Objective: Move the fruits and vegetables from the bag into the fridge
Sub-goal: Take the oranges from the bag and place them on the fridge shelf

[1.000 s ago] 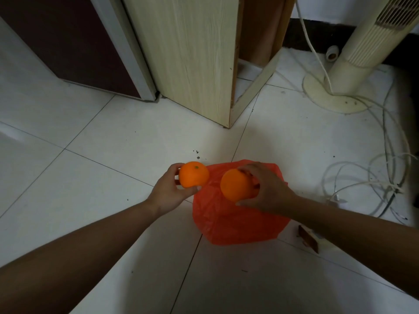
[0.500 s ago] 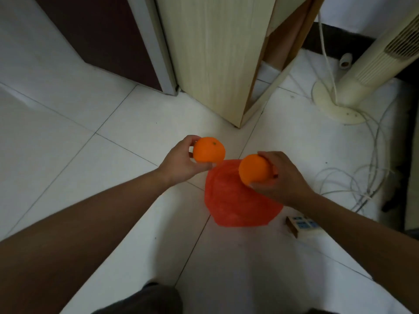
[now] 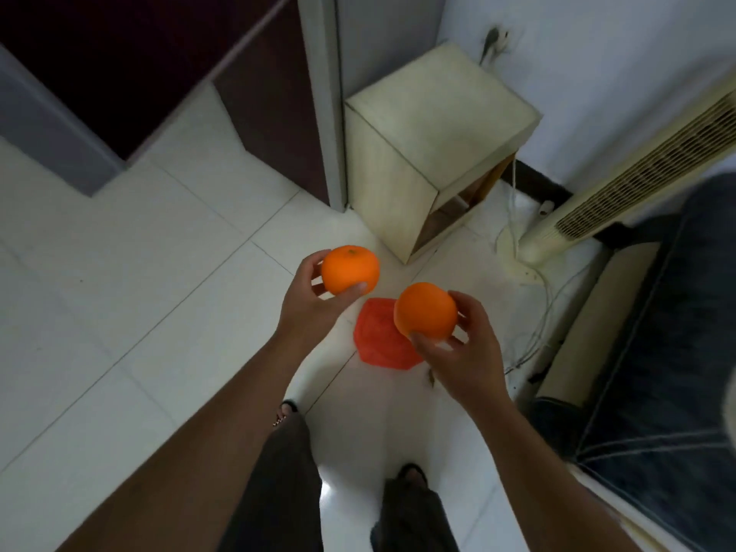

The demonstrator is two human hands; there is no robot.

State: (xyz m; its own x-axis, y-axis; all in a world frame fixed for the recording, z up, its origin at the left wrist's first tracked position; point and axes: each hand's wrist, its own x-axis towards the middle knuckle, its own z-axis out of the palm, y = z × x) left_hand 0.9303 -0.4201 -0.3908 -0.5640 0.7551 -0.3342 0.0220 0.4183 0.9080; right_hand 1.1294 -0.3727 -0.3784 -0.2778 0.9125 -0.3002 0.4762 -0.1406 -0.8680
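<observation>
Above the bag (image 3: 378,346), my left hand (image 3: 306,308) grips one orange (image 3: 349,269), my right hand (image 3: 466,352) a second orange (image 3: 425,310), fingertips only; either could slip and roll away.

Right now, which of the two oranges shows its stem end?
The orange in the left hand: a stem mark sits near its top. The other orange, in the right hand, shows only smooth peel.

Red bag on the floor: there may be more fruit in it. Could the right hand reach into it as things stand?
Probably not: the right hand grips an orange, and the red bag lies on the floor well below it.
</observation>
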